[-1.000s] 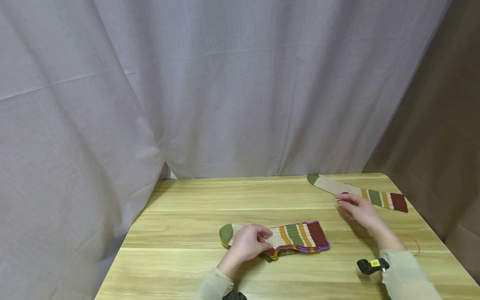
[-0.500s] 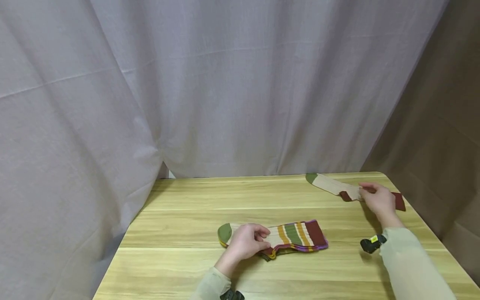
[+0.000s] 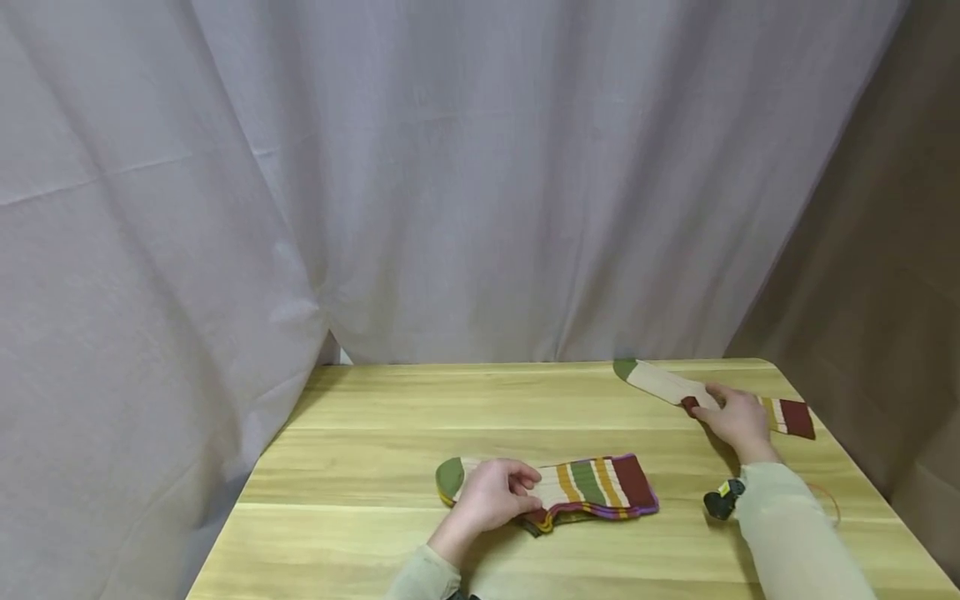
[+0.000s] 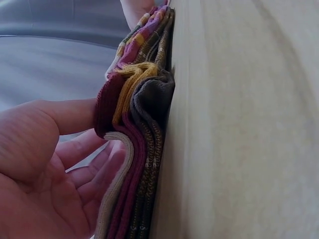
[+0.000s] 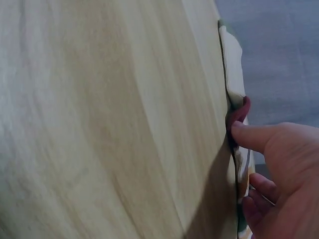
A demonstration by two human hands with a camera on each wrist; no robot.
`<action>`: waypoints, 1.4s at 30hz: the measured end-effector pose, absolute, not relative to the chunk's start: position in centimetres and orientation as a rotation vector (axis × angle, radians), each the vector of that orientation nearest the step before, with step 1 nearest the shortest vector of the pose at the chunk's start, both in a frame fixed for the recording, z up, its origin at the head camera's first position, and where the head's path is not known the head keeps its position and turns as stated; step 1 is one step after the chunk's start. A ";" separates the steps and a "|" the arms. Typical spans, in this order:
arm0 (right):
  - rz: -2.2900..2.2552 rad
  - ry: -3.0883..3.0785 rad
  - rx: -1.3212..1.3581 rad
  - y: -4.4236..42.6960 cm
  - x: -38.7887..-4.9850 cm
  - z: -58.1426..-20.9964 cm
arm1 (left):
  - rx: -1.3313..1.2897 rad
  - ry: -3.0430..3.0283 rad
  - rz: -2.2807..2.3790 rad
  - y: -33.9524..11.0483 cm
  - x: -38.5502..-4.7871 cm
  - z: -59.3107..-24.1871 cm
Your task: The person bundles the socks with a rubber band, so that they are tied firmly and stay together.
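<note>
Several striped socks lie flat in a neat stack (image 3: 591, 485), a cream one with green toe and maroon cuff on top. My left hand (image 3: 493, 497) rests over its middle; in the left wrist view the thumb (image 4: 75, 115) touches the top sock's maroon heel (image 4: 108, 102), with loosely bent fingers. At the far right lies a single matching sock (image 3: 660, 382). On its middle is my right hand (image 3: 738, 422), the thumb (image 5: 254, 135) touching the raised maroon heel (image 5: 241, 110), fingers bent and spread apart from it. That hand hides part of the stripes.
The wooden table (image 3: 360, 467) ends at a grey curtain (image 3: 450, 208) behind and a darker curtain (image 3: 885, 292) on the right. A thin orange loop (image 3: 831, 498) shows beside the right sleeve.
My right hand moved rightward over the single sock's striped part, then back left to its heel. The left hand stays on the stack. Both the stack and the single sock look unmoved.
</note>
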State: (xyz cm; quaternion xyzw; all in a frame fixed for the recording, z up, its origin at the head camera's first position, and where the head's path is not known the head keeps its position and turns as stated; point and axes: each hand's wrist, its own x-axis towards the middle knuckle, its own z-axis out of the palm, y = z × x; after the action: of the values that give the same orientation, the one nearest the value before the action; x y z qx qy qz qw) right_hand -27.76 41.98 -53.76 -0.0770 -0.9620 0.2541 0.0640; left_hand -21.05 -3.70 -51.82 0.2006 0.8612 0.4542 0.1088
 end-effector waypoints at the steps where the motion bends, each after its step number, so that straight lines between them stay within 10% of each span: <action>1: 0.772 -2.914 -0.219 41.9 -27.8 -53.8 | 0.587 2.532 1.336 -3.7 -21.1 -51.9; 30: 0.808 -3.087 0.518 25.1 -29.0 -51.4 | 0.576 2.454 1.409 -3.0 -22.0 -51.1; 42: 1.046 -2.928 0.613 27.3 -29.6 -50.0 | 0.643 2.212 1.521 -3.7 -23.1 -50.6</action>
State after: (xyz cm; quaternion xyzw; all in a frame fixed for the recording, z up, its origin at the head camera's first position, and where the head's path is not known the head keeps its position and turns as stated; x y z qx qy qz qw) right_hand -29.55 27.28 -49.98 0.1933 -0.9238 0.3302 -0.0137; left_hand -23.12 -3.70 -50.63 0.2288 0.7869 0.5410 0.1892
